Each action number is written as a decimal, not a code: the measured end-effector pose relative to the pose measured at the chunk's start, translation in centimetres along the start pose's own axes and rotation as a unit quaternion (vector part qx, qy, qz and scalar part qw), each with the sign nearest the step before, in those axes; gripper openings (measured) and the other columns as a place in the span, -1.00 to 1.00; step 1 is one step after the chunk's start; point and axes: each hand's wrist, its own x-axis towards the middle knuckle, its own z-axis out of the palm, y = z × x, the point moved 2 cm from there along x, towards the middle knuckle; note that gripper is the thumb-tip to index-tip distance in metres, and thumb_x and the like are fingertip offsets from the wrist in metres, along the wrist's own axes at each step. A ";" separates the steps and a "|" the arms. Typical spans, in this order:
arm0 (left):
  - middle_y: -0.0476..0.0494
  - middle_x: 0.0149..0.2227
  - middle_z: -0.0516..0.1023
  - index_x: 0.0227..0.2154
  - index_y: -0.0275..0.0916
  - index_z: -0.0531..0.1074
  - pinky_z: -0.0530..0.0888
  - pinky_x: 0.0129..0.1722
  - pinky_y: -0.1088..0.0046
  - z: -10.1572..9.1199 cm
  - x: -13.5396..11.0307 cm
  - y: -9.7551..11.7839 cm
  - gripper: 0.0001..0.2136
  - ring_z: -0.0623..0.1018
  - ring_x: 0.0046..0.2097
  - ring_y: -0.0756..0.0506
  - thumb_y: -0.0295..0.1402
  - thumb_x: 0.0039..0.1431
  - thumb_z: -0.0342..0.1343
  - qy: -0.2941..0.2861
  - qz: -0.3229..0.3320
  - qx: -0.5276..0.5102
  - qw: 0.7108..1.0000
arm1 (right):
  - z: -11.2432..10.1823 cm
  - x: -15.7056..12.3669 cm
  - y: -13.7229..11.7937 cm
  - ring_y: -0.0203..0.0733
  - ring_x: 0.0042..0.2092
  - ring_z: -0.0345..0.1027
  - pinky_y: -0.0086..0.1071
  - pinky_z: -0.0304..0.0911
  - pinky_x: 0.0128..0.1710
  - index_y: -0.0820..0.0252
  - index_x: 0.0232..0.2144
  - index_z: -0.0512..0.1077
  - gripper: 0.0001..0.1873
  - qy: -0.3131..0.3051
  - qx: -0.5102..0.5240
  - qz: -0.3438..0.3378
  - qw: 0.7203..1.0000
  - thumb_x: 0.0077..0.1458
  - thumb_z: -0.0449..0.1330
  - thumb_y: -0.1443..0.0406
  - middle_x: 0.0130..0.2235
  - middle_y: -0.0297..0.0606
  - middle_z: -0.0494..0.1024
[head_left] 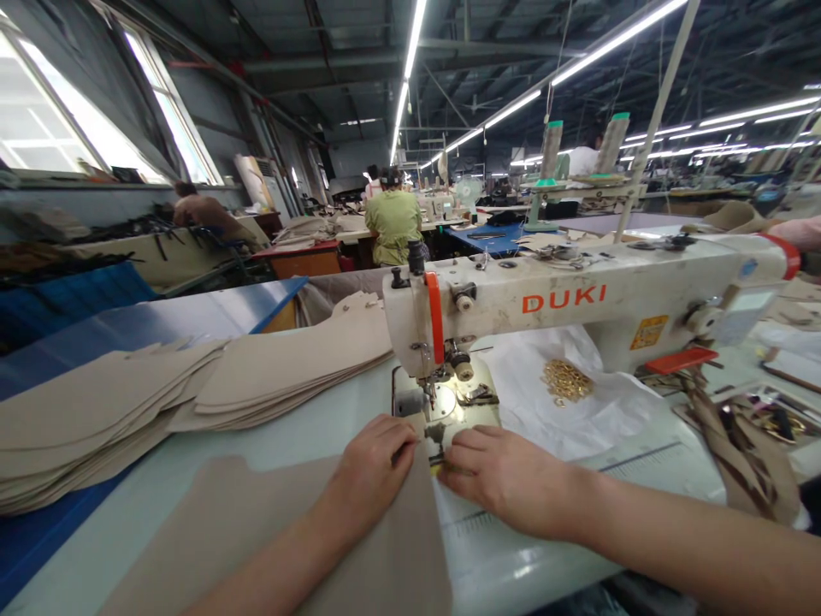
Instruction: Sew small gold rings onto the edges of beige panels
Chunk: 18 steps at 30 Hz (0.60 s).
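Observation:
A beige fabric piece (391,547) lies on the pale sewing table, its narrow top end reaching the needle plate (442,402) of a white sewing machine (500,299) marked DUKI. My left hand (375,462) rests on this piece, thumb and fingers pinched together at its upper edge, just in front of the presser foot. To the right of the fabric, my right hand (497,470) sits low at the plate's front edge. Its fingers are curled and bunched; whatever they hold is hidden beneath them.
Stacks of cut beige pieces (282,368) lie to the left. Small gold metal parts (566,381) are heaped on a white sheet (596,423) under the machine arm. Brown strips (731,453) hang at the right edge. Thread cones (552,150) stand behind; a person in green (392,222) sits ahead.

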 end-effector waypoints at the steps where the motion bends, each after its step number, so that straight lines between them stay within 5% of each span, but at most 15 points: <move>1: -0.07 -0.44 0.52 -0.50 -0.22 0.38 0.45 -0.33 0.45 0.0 0.0 0.0 -0.85 0.50 -0.34 -0.06 -0.55 0.09 -0.01 0.002 0.000 0.001 1.000 | 0.0 0.0 -0.3 -0.13 -0.16 0.24 -0.29 0.20 -0.17 0.27 -0.21 0.40 -0.87 0.002 -0.001 -0.007 1.000 0.20 0.11 0.35 -0.25 -0.24 0.45; 9: -0.06 -0.45 0.51 -0.50 -0.22 0.38 0.45 -0.35 0.43 -0.3 0.0 0.2 -0.84 0.48 -0.36 -0.07 -0.51 0.14 -0.01 -0.012 0.002 -0.014 1.000 | 1.4 2.4 -0.4 -0.17 -0.22 0.24 -0.31 0.19 -0.15 0.26 -0.35 0.38 -0.87 0.104 0.017 0.024 0.994 0.20 0.10 0.30 -0.30 -0.24 0.46; 18: -0.05 -0.45 0.49 -0.49 -0.23 0.36 0.44 -0.35 0.42 0.3 -0.3 0.0 -0.84 0.46 -0.36 -0.08 -0.54 0.16 -0.01 -0.009 -0.002 0.002 1.000 | 2.9 2.3 -0.5 -0.22 -0.28 0.26 -0.36 0.17 -0.22 0.22 -0.43 0.35 -0.84 0.079 0.058 -0.007 0.995 0.21 0.09 0.31 -0.34 -0.30 0.46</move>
